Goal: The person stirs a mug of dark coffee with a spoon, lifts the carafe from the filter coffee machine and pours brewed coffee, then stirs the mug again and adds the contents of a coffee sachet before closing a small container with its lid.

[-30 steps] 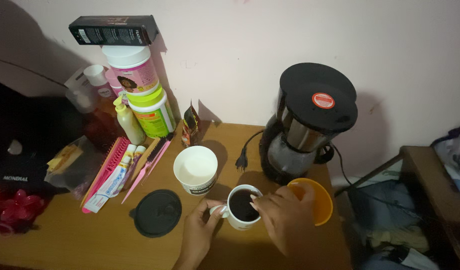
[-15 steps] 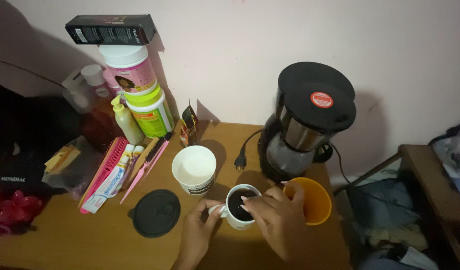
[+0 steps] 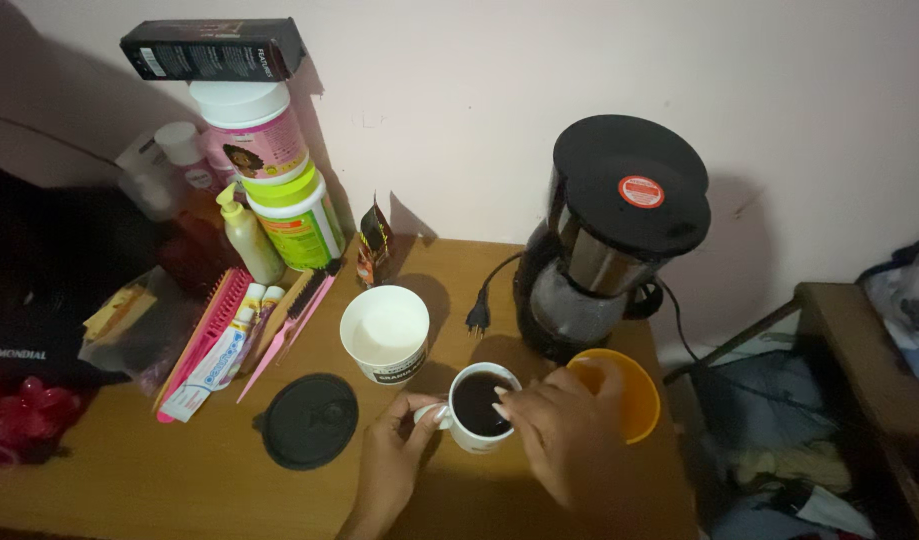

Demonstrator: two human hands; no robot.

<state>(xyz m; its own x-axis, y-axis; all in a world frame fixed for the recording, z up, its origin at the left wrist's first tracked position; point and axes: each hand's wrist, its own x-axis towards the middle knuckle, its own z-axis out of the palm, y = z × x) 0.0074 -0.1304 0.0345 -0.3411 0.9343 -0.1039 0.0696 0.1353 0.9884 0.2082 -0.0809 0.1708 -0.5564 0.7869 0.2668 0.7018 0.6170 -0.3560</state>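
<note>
At lower centre of the frame, I see my left hand (image 3: 394,470) pinching the handle of the white mug (image 3: 482,408) of dark coffee on the worktop (image 3: 129,480), while my right hand (image 3: 569,440) rests loosely spread fingers (image 3: 509,405) on its rim.

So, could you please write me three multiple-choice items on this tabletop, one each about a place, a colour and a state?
1. Where does the black round lid lie?
A. on the coffee maker
B. on the wooden table, left of the mug
C. inside the orange bowl

2. What colour is the bowl right of the mug?
A. orange
B. blue
C. white

3. What is in the white mug?
A. nothing
B. dark liquid
C. white powder

Answers: 1 B, it lies flat on the table, near the left hand. 2 A, its rim shows orange beyond the right hand. 3 B, the inside looks dark almost to the rim.
</note>
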